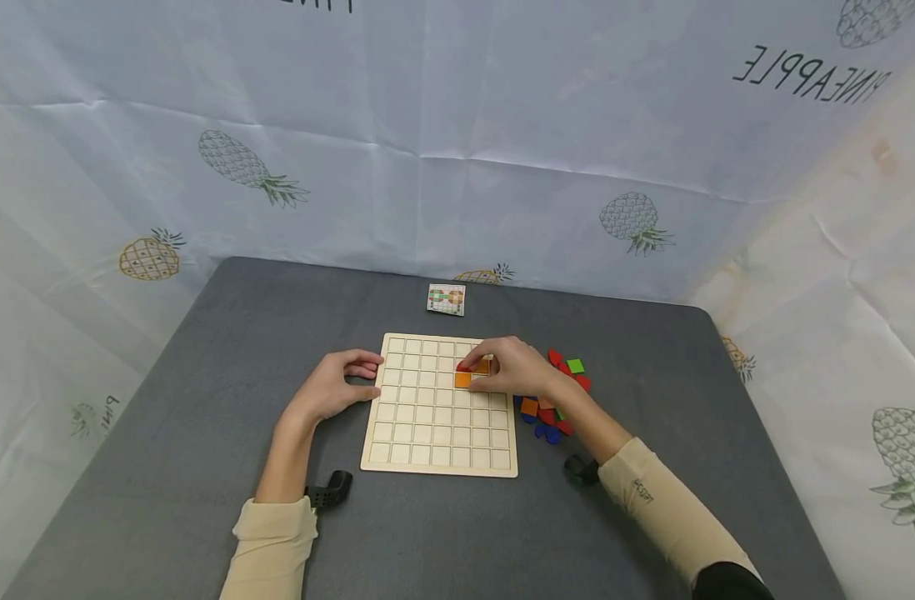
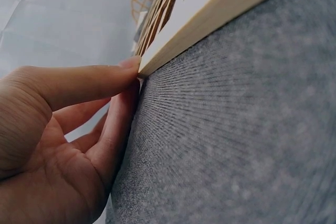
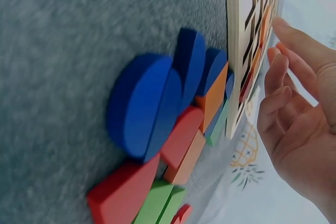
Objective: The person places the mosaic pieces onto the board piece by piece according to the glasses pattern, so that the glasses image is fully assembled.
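A pale wooden grid board (image 1: 423,414) lies flat on the grey table. My left hand (image 1: 337,385) touches the board's left edge, thumb and fingertips spread along it; in the left wrist view the thumb tip meets the wooden rim. Over the board's upper right, my right hand (image 1: 513,367) has its index finger and thumb around several tiles. An orange square tile (image 1: 462,380) shows between them, with a red tile (image 1: 462,367) under the index fingertip and another orange tile (image 1: 483,367) partly hidden by the hand. In the right wrist view the fingertips look apart, with nothing visibly pinched.
Right of the board lies a loose pile of blue (image 3: 142,108), red (image 3: 126,190), green (image 1: 575,366) and orange (image 1: 529,407) pieces, partly behind the right forearm. A small card with a coloured pattern (image 1: 446,299) lies beyond the board. Pineapple-print cloth (image 1: 427,192) hangs around the table.
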The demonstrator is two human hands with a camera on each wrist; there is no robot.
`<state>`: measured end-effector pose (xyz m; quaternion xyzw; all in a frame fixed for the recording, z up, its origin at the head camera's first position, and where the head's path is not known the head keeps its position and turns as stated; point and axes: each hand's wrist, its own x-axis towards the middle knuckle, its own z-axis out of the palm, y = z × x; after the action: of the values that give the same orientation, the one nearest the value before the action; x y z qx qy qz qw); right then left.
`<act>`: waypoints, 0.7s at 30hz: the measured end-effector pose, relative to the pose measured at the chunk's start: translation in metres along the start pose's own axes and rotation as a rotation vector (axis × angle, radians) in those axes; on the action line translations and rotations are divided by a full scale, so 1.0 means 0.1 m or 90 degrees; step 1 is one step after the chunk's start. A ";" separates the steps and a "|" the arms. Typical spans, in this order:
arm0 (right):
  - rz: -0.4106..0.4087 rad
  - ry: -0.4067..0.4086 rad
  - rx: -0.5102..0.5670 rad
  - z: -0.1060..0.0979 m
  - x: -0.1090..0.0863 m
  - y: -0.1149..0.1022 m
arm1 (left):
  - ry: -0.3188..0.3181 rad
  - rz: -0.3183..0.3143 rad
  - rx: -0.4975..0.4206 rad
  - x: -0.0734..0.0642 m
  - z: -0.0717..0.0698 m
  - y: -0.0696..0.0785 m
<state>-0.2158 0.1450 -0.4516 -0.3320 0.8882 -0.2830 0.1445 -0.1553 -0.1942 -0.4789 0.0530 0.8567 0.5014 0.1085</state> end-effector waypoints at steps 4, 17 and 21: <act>0.004 0.011 0.014 -0.04 -0.05 0.08 | -0.002 0.005 -0.004 0.01 0.01 -0.01; 0.057 0.051 0.038 -0.32 -0.26 0.37 | 0.000 -0.002 0.001 0.01 0.01 0.00; 0.075 0.068 0.043 -0.43 -0.35 0.49 | 0.000 0.004 -0.003 0.01 0.01 -0.01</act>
<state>-0.2343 0.2164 -0.4440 -0.2583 0.9027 -0.3208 0.1247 -0.1562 -0.1937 -0.4808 0.0550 0.8554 0.5039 0.1069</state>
